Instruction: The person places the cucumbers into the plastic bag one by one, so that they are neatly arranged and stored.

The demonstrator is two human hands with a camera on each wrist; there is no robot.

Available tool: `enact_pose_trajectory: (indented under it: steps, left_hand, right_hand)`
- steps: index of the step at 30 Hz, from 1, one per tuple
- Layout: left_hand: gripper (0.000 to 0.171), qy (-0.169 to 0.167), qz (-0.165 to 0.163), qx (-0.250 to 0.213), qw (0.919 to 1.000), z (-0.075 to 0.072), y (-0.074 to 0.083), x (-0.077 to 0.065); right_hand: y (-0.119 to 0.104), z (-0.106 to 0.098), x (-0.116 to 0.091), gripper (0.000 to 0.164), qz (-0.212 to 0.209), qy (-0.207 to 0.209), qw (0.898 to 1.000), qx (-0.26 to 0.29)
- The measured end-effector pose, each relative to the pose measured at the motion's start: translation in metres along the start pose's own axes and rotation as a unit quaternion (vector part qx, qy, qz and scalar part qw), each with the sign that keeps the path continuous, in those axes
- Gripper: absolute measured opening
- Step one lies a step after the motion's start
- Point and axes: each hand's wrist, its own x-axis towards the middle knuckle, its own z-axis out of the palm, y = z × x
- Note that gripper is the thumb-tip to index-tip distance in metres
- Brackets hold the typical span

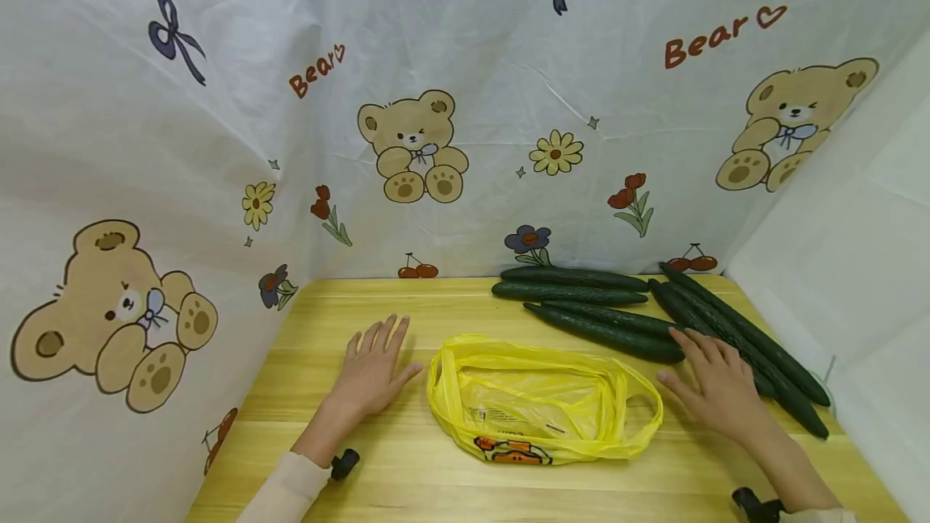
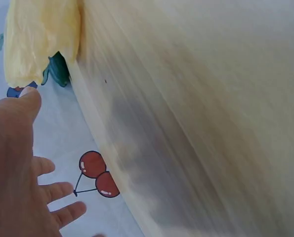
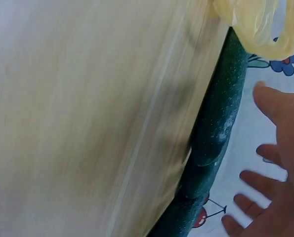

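Observation:
A yellow plastic bag (image 1: 538, 402) stands on the table with its mouth spread wide and printed figures on its front. To its left is my left hand (image 1: 374, 370), fingers spread and holding nothing. On the other side my right hand (image 1: 708, 382), also with fingers apart and nothing in it, hovers by the bag's right handle loop. Its fingertips overlap the ends of the cucumbers (image 1: 610, 333) in the head view. In the right wrist view, dark green cucumbers (image 3: 218, 106) lie beyond the thumb, near the bag's handle (image 3: 280, 49).
Two more cucumbers (image 1: 570, 293) lie along the back edge of the wooden table (image 1: 334, 305). Several others (image 1: 741, 337) slant along the right side. A white cloth (image 1: 465, 47) printed with bears and flowers walls the back and sides.

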Motion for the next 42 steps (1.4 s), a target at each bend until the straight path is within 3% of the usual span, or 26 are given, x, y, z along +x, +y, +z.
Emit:
enact_pose_trajectory:
  steps: [6, 11, 14, 22, 31, 42]
  left_hand:
    - [0.072, 0.009, 0.013, -0.081, 0.9966, -0.004, 0.013, 0.004]
    - [0.059, 0.002, 0.039, -0.185, 0.9820, -0.005, 0.028, 0.010]
    - [0.052, -0.003, 0.052, -0.216, 0.9751, -0.004, 0.036, 0.012]
    - [0.040, 0.043, 0.063, -0.208, 0.9752, -0.001, 0.049, 0.018]
    - [0.011, 0.124, 0.031, -0.176, 0.9759, 0.001, 0.059, 0.020]
    - [0.007, 0.135, 0.035, -0.184, 0.9730, 0.000, 0.062, 0.020]
  right_hand:
    - [0.007, 0.005, 0.014, 0.062, -0.055, 0.056, 0.996, 0.040]
    - [0.009, 0.009, 0.024, 0.053, -0.045, 0.042, 0.996, 0.063]
    - [0.010, 0.013, 0.029, 0.049, -0.038, 0.024, 0.996, 0.075]
    - [0.014, 0.018, 0.037, 0.045, -0.021, -0.011, 0.996, 0.088]
    - [0.022, 0.025, 0.051, 0.047, -0.034, -0.025, 0.996, 0.083]
    - [0.022, 0.027, 0.051, 0.043, -0.052, -0.012, 0.996, 0.070]
